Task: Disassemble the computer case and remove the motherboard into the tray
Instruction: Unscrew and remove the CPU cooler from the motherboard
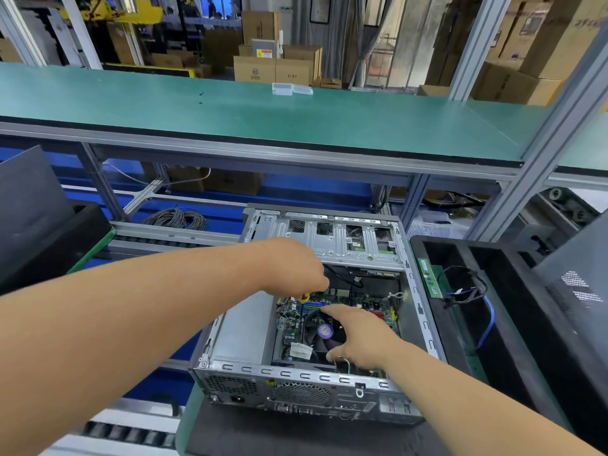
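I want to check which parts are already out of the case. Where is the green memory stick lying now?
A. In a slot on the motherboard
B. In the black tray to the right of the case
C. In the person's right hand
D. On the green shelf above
B: the green memory stick lies at the near-left edge of the black tray, beside the open computer case, next to loose cables.

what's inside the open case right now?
Inside the computer case: the motherboard, a CPU fan with a purple label, black cables and a grey metal box. The left hand holds a yellow-handled screwdriver; the right hand covers part of the board.
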